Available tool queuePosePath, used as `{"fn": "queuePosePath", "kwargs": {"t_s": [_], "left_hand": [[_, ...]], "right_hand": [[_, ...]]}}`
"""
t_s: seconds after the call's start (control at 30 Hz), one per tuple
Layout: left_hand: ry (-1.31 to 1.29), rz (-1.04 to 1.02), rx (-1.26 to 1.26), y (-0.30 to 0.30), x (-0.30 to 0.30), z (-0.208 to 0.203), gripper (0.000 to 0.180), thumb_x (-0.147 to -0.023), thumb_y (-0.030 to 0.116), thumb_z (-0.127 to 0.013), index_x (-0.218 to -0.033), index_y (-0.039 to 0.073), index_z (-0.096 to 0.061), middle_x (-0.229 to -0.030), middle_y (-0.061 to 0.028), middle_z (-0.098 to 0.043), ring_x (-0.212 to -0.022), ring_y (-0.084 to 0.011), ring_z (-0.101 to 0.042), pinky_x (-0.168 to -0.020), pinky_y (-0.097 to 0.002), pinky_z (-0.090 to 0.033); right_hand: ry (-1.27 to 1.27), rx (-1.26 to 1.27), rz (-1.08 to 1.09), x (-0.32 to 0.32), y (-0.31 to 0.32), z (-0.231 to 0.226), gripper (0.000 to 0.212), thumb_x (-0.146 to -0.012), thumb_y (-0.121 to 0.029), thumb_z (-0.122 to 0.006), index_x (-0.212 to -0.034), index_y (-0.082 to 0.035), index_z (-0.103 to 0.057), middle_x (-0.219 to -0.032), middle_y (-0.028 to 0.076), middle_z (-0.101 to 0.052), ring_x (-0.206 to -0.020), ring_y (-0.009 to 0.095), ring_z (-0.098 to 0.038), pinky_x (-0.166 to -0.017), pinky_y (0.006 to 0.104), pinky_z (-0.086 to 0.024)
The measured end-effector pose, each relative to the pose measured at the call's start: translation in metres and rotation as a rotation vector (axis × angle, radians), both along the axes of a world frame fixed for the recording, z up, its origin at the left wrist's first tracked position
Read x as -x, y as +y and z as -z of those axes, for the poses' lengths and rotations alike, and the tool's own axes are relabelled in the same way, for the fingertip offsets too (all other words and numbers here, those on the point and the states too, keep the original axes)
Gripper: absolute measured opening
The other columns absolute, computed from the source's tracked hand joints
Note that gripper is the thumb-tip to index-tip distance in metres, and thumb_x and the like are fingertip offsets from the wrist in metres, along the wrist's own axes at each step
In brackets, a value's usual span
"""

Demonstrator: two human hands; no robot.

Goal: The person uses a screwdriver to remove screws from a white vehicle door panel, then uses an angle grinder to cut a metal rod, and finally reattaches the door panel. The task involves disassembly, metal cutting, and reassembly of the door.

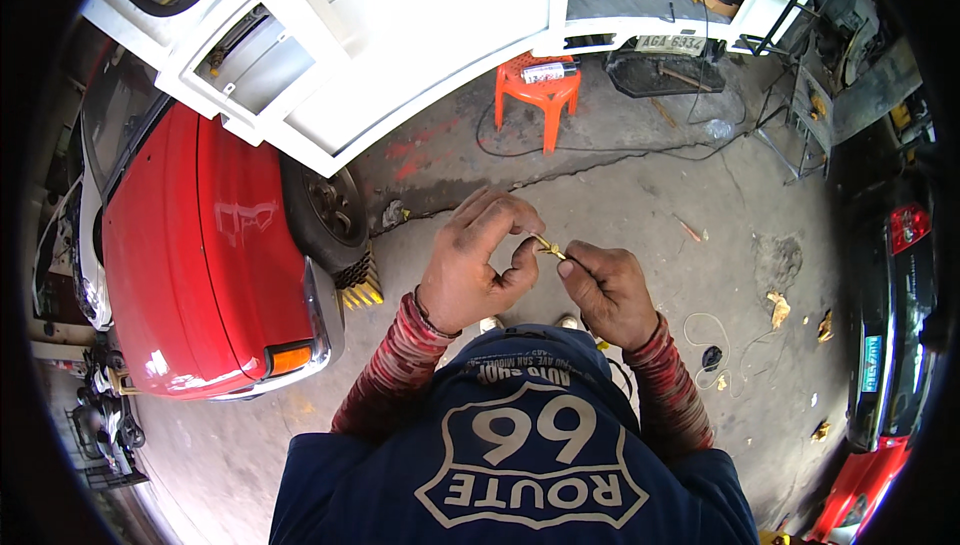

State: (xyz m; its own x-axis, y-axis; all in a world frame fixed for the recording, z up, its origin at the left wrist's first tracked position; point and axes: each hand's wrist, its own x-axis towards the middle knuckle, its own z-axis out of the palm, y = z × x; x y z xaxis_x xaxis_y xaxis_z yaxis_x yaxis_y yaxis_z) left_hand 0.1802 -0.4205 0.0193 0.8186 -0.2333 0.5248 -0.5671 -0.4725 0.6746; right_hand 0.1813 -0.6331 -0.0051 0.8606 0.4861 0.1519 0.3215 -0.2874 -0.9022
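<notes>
Over the middle of the concrete floor, the left hand and right hand pinch opposite ends of a small brass-coloured fitting; steady, light, aligned pressure should serve best.

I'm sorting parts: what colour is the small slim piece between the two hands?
The small slim piece is brassy yellow, best seen in the head view.

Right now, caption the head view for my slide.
Left hand and right hand hold a small brass-coloured piece above the grey floor.
</notes>
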Motion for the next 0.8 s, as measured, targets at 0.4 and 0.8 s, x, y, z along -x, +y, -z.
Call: {"fn": "queuePosePath", "kwargs": {"t_s": [0.4, 0.8], "left_hand": [[-0.026, -0.016, -0.195, -0.072, -0.024, 0.002, 0.026, -0.071, 0.001, -0.069, -0.095, 0.006, -0.060, -0.095, -0.0092, -0.064, -0.087, -0.0320, -0.064, -0.079, -0.0408, -0.053], [0.206, 0.325, -0.285, -0.160, -0.063, -0.034, 0.029, -0.072, 0.009, -0.071, -0.097, 0.004, -0.058, -0.099, -0.0119, -0.062, -0.094, -0.0344, -0.063, -0.082, -0.0417, -0.053]], "right_hand": [[0.094, 0.013, -0.014, -0.020, -0.076, -0.002, 0.019, -0.092, -0.014, -0.064, -0.081, 0.000, -0.059, -0.064, 0.018, -0.056, -0.055, 0.036, -0.055, -0.055, 0.0415, -0.044], [0.209, -0.117, -0.079, -0.036, -0.176, 0.002, 0.023, -0.095, -0.015, -0.067, -0.081, 0.001, -0.060, -0.062, 0.013, -0.053, -0.052, 0.025, -0.051, -0.053, 0.0372, -0.041]]}}
